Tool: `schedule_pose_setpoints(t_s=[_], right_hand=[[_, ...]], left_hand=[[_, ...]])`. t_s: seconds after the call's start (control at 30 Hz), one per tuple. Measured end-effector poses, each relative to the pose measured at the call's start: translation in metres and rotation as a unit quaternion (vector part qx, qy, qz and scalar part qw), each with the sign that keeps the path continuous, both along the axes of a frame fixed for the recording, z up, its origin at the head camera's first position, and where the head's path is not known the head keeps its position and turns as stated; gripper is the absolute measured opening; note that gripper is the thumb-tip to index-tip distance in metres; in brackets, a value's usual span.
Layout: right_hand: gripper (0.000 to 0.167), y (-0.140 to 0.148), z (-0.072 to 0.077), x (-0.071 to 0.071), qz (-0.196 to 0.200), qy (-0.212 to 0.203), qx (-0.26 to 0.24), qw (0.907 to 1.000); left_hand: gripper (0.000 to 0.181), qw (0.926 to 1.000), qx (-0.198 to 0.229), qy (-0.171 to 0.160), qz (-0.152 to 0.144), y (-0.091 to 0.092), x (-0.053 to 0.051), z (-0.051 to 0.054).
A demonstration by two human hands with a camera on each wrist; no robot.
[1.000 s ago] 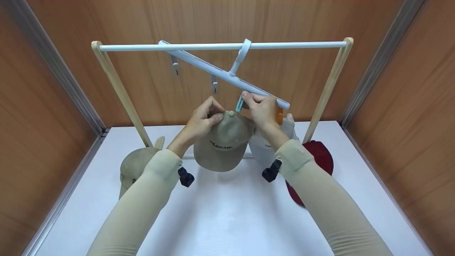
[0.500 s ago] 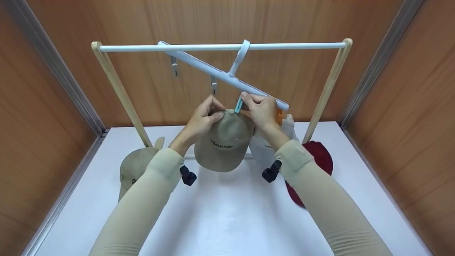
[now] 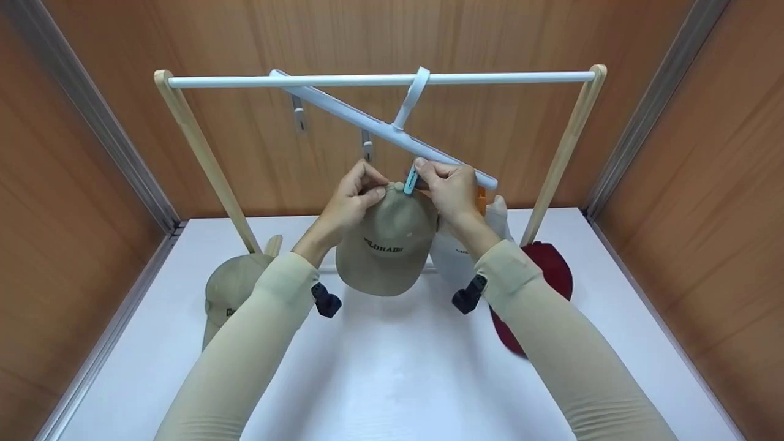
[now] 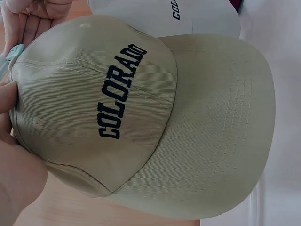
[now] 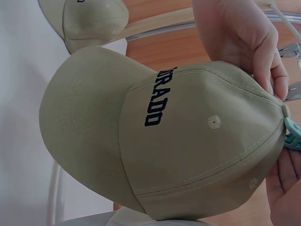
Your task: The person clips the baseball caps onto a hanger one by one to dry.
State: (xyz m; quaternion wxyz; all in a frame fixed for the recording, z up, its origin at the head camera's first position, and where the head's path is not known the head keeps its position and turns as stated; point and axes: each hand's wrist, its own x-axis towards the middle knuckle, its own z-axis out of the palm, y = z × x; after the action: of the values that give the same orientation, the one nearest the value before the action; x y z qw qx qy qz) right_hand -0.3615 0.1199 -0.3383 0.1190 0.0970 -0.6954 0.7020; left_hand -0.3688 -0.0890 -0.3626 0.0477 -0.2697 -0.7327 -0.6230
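An olive-khaki baseball cap (image 3: 389, 245) lettered COLORADO hangs brim down below the tilted pale hanger (image 3: 361, 116). My left hand (image 3: 343, 205) pinches the cloth of its crown beside the top button. Between the fingers of my right hand (image 3: 453, 190) is a teal clip (image 3: 411, 180), its lower end against the cap's crown near the button. In the right wrist view the clip (image 5: 292, 133) meets the crown's top edge; whether its jaws bite the cloth I cannot tell. Behind my right wrist hangs a white cap (image 3: 450, 257), an orange clip (image 3: 482, 199) above it.
The hanger hooks over the white rail (image 3: 233, 81) of a rack with wooden legs (image 3: 205, 150). Grey clips (image 3: 367, 147) dangle from its left part. Another khaki cap (image 3: 229, 285) sits at the left leg, a dark red cap (image 3: 551, 272) at the right. Wood-grain walls (image 3: 704, 184) surround the white table (image 3: 380, 367).
My left hand has lifted the khaki cap slightly, bringing its top button up to the teal clip's lower end. The right hand has hardly moved.
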Motion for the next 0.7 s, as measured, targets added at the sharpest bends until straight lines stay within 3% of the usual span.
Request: schedule_pose_setpoints(t_s=[0.47, 0.7], right_hand=[[0.024, 0.002, 0.001, 0.002, -0.002, -0.009, 0.006, 0.9999], [0.025, 0.0, -0.001, 0.0, -0.008, 0.017, 0.015, 0.9997]], left_hand=[[0.013, 0.9993, 0.018, 0.008, 0.03, 0.009, 0.001, 0.004], [0.012, 0.9982, 0.035, 0.001, 0.048, 0.014, 0.002, 0.003]])
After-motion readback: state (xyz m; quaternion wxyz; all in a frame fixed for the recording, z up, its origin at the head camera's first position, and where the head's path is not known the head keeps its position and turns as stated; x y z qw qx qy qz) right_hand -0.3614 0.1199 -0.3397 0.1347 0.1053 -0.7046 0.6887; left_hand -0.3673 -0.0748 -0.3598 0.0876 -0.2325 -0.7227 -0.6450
